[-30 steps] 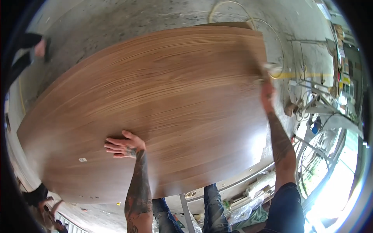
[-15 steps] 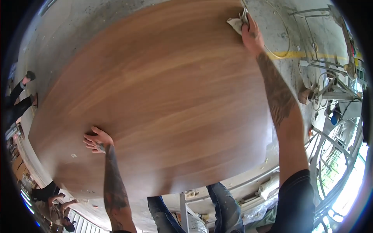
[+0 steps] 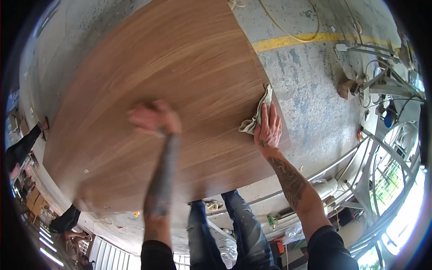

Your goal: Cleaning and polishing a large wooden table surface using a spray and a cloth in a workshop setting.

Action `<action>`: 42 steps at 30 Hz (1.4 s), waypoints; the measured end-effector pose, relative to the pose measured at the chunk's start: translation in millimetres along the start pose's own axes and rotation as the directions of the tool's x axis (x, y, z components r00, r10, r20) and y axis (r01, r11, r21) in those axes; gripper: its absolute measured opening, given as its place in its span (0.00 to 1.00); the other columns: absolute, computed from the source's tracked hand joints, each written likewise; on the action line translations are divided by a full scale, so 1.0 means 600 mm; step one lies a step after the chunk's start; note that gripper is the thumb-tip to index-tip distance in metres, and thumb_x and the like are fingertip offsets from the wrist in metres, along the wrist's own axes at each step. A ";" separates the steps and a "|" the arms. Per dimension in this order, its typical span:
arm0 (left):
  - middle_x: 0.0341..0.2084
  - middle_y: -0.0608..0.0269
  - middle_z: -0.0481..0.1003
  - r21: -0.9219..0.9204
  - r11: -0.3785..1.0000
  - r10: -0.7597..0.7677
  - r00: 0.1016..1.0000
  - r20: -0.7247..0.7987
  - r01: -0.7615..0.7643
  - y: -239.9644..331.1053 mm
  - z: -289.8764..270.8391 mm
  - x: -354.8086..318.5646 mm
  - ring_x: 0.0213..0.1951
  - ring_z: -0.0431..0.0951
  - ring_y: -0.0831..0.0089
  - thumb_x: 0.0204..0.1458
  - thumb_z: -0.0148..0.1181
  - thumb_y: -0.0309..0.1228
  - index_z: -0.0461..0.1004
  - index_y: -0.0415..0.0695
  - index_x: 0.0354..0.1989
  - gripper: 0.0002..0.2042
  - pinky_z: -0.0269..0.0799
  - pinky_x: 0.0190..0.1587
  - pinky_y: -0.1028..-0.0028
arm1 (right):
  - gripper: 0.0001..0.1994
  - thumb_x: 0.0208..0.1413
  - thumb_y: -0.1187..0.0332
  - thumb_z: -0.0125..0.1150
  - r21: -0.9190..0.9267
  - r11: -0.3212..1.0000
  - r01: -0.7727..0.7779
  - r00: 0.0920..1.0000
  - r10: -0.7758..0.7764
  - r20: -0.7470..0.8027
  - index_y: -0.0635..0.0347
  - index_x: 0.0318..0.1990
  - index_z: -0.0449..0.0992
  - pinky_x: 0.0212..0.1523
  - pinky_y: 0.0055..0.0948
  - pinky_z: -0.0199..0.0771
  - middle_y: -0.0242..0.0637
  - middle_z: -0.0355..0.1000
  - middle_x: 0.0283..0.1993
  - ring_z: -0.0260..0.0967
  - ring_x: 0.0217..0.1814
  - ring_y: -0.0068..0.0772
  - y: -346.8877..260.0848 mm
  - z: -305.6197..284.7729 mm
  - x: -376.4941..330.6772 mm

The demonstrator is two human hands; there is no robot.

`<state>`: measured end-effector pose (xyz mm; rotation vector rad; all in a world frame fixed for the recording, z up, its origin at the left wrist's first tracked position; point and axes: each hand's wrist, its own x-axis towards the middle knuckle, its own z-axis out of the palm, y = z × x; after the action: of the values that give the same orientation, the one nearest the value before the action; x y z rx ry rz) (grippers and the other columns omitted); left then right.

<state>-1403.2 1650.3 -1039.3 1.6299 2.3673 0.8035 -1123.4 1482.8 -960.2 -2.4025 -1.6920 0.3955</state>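
The pale cloth (image 3: 258, 114) lies on the wood-grain board (image 3: 180, 81), near its right edge. The right hand (image 3: 268, 132) rests flat, partly over it, fingers nearly straight and not curled around it, probably because flat pressure is enough. The left hand (image 3: 155, 118), blurred, seems extended and empty; whether it touches the board, I cannot tell. Beyond is concrete floor (image 3: 297, 90).

Cloth (image 3: 258, 116) now nearer the jeans (image 3: 246, 227)
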 end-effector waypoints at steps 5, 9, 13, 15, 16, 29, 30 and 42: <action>0.71 0.46 0.42 0.342 0.931 0.060 0.976 0.209 -0.131 0.207 -0.025 -0.018 0.72 0.37 0.47 0.55 0.49 0.55 0.49 0.43 0.69 0.39 0.31 0.67 0.39 | 0.33 0.53 0.67 0.50 0.062 0.998 -0.023 0.999 0.021 0.032 0.59 0.69 0.52 0.60 0.54 0.60 0.57 0.48 0.70 0.56 0.61 0.65 -0.034 0.011 0.020; 0.71 0.44 0.41 0.319 0.936 0.074 0.968 0.239 -0.150 0.215 -0.029 -0.020 0.71 0.37 0.43 0.54 0.50 0.56 0.49 0.43 0.70 0.40 0.31 0.66 0.36 | 0.34 0.54 0.65 0.52 0.034 0.999 0.013 1.000 -0.014 0.021 0.60 0.70 0.51 0.64 0.55 0.53 0.59 0.47 0.70 0.52 0.66 0.65 -0.023 0.007 0.015; 0.71 0.45 0.41 0.302 0.940 0.090 0.969 0.232 -0.160 0.216 -0.022 -0.014 0.71 0.37 0.44 0.55 0.47 0.57 0.48 0.43 0.70 0.41 0.32 0.66 0.37 | 0.35 0.53 0.66 0.54 0.039 0.999 0.038 0.992 -0.042 0.117 0.61 0.69 0.51 0.65 0.55 0.52 0.61 0.46 0.70 0.49 0.68 0.65 -0.019 -0.004 0.039; 0.71 0.45 0.42 0.309 0.939 0.071 0.964 0.258 -0.152 0.223 -0.023 -0.017 0.71 0.38 0.43 0.54 0.47 0.57 0.47 0.43 0.70 0.41 0.32 0.66 0.38 | 0.36 0.53 0.66 0.54 0.024 0.993 0.118 0.983 -0.120 0.140 0.61 0.70 0.50 0.66 0.55 0.51 0.61 0.47 0.70 0.49 0.68 0.65 -0.008 -0.012 0.090; 0.71 0.45 0.42 0.318 0.935 0.066 0.959 0.275 -0.156 0.234 -0.021 -0.016 0.71 0.39 0.43 0.54 0.48 0.56 0.47 0.43 0.71 0.41 0.33 0.66 0.38 | 0.36 0.53 0.66 0.53 0.003 0.989 0.145 0.980 -0.144 0.140 0.60 0.70 0.49 0.67 0.55 0.49 0.60 0.47 0.70 0.46 0.70 0.64 0.001 -0.005 0.135; 0.70 0.45 0.47 0.367 0.911 0.127 0.974 0.188 -0.189 0.238 -0.003 -0.004 0.70 0.44 0.45 0.59 0.37 0.57 0.50 0.42 0.70 0.37 0.37 0.67 0.43 | 0.26 0.62 0.57 0.44 0.380 0.859 0.343 0.881 -0.435 0.187 0.56 0.65 0.58 0.55 0.41 0.67 0.52 0.68 0.53 0.69 0.52 0.51 -0.127 -0.035 0.882; 0.70 0.46 0.47 0.376 0.908 0.126 0.976 0.178 -0.185 0.233 -0.009 0.003 0.71 0.44 0.46 0.59 0.36 0.58 0.50 0.42 0.70 0.37 0.37 0.67 0.44 | 0.25 0.63 0.56 0.42 0.530 0.842 0.105 0.829 -0.368 0.421 0.58 0.64 0.61 0.55 0.40 0.67 0.53 0.70 0.51 0.70 0.51 0.49 -0.110 -0.055 0.901; 0.71 0.46 0.40 0.514 0.857 -0.103 0.963 0.249 -0.042 0.261 0.037 -0.017 0.72 0.38 0.47 0.61 0.32 0.56 0.44 0.43 0.71 0.36 0.37 0.67 0.42 | 0.14 0.61 0.62 0.46 -0.077 0.845 0.529 0.628 -0.328 0.706 0.66 0.42 0.69 0.29 0.53 0.72 0.57 0.72 0.35 0.71 0.30 0.62 0.893 -0.244 0.371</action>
<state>-1261.5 1690.0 -979.8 1.7274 2.5244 -0.0924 -527.2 1512.5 -1003.8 -1.9892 -2.7287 1.1159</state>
